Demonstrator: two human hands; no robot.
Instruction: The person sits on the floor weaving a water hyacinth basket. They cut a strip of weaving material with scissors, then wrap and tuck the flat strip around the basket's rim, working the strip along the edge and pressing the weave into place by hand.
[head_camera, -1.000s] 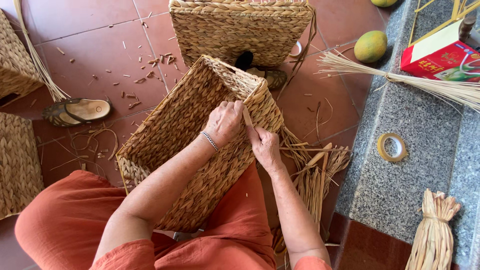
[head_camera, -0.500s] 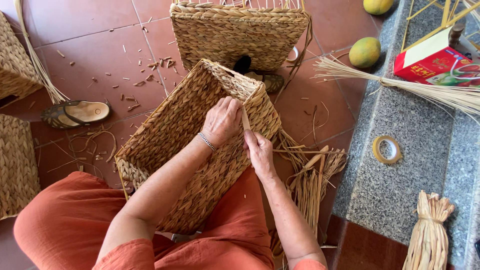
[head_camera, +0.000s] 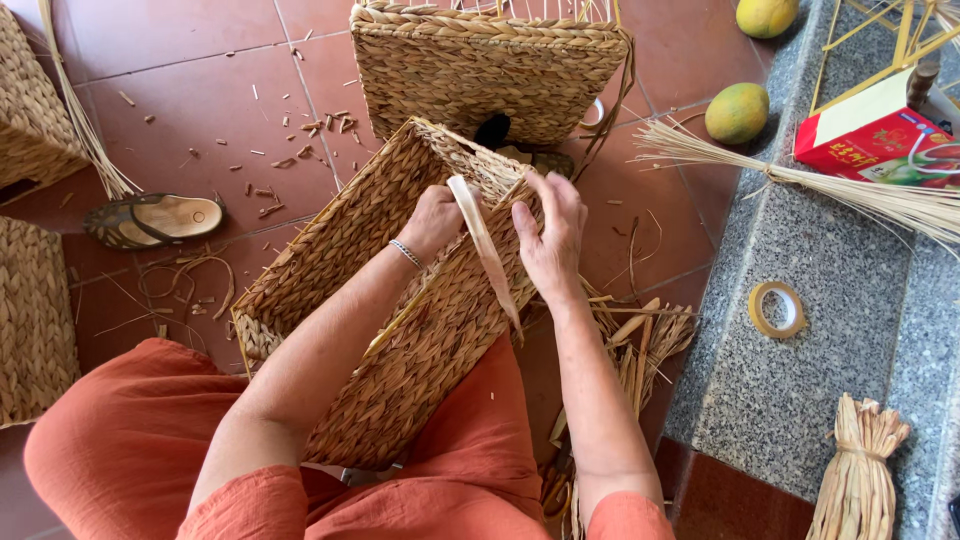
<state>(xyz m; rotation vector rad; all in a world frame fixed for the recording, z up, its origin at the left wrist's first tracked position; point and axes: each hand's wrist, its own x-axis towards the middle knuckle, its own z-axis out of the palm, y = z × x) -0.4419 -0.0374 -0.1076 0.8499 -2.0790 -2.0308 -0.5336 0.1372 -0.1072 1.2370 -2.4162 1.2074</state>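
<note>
A rectangular woven basket (head_camera: 360, 240) of dry straw lies tilted across my lap. My left hand (head_camera: 435, 218) grips its near rim, with a bracelet at the wrist. A flat pale strand (head_camera: 487, 250) runs from that hand down over the basket's outer wall. My right hand (head_camera: 552, 238) rests on the rim corner just right of the strand, fingers bent against the weave. Whether the right fingers pinch the strand is hidden.
A second woven basket (head_camera: 485, 65) stands ahead. More woven pieces (head_camera: 35, 310) sit at the left. A sandal (head_camera: 155, 220) and straw scraps lie on red tiles. Loose strands (head_camera: 640, 340) pile at right. The stone ledge holds a tape roll (head_camera: 777, 308), straw bundle (head_camera: 858, 480), red box (head_camera: 880, 135), green fruits (head_camera: 737, 112).
The pale strand has been pulled out and now hangs longer over the basket's side. Both hands have shifted slightly along the rim, and the view has dropped a little.
</note>
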